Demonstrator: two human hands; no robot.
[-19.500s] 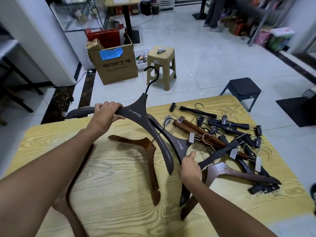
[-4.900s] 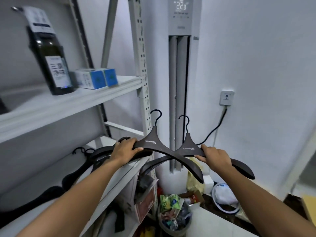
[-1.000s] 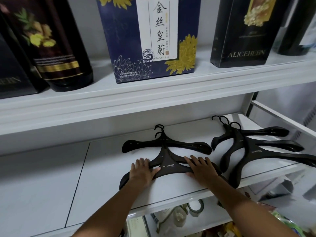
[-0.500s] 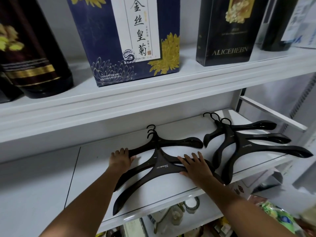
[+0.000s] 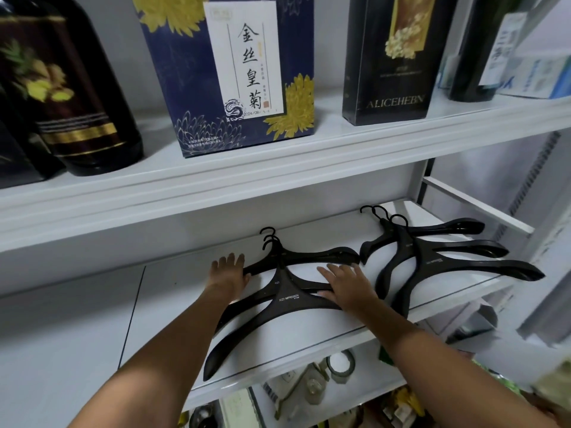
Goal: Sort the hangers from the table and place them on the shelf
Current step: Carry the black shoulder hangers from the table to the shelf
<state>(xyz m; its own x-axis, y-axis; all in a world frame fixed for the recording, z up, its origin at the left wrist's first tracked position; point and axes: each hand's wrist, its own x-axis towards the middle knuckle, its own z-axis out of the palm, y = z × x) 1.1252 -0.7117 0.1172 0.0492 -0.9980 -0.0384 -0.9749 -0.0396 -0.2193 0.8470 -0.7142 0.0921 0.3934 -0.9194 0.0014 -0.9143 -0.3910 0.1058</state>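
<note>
Resting flat on black hanger stack (image 5: 287, 299), lower shelf (image 5: 160, 304): L hand (image 5: 228, 273) fingers straight, close together; R hand (image 5: 346, 282) fingers spread. 2nd hanger stack (image 5: 432, 261) just beside, to R.

head cam | faces forward-down | close to shelf (image 5: 309, 344) | single view

At the top centre of the frame we read 金丝皇菊 in large black brush characters on the white label (image 5: 244, 57) of the navy box (image 5: 167, 88). The fine print below them seems to start 2024/08, and the rest is too small to read. To the right, the black box (image 5: 370, 57) carries what we read as ALICEHEBN in pale capitals near its base. At the centre, the top hanger (image 5: 309, 301) bears XIZI·IMPRESSION in white. Just above it, XIZI shows on the hanger beneath (image 5: 275, 284). We cannot make out the lettering on the right-hand hangers (image 5: 448, 264) or on the bottle label (image 5: 506, 44) at upper right.
</note>
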